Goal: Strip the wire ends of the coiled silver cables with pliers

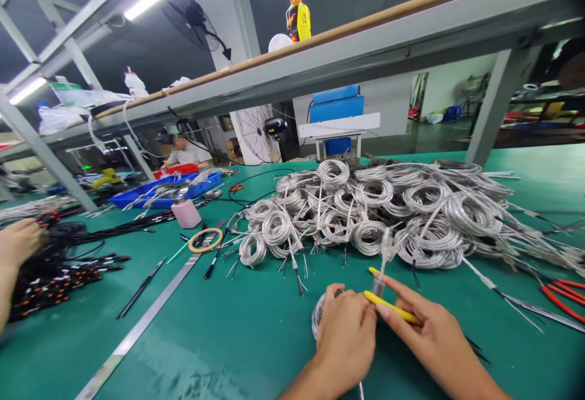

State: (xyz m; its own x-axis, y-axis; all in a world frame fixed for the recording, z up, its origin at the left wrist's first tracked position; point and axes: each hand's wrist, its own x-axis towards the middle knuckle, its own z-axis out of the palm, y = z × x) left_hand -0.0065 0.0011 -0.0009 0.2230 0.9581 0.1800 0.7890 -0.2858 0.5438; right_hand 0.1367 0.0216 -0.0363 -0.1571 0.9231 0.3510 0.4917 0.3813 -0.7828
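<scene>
Near the front edge of the green table, my left hand (348,336) is closed around a coil of clear-sheathed cable (319,316), most of it hidden behind the fingers. Beside it on the right, my right hand (427,321) pinches a yellow tool (400,310), whose two yellow tips lie on either side of the cable close to my left fingertips. A short grey piece (378,286) sits on the cable between the hands, and a clear connector (387,246) sticks up above it. Dark wire ends show behind my right hand.
Beyond my hands lies a large pile of coiled cables (375,205). A metal ruler (150,311), a tape ring (205,240), a pink bottle (186,213) and a blue tray (150,196) are to the left. Another person's hand (21,241) touches black cables. Red-handled tools (564,296) lie right.
</scene>
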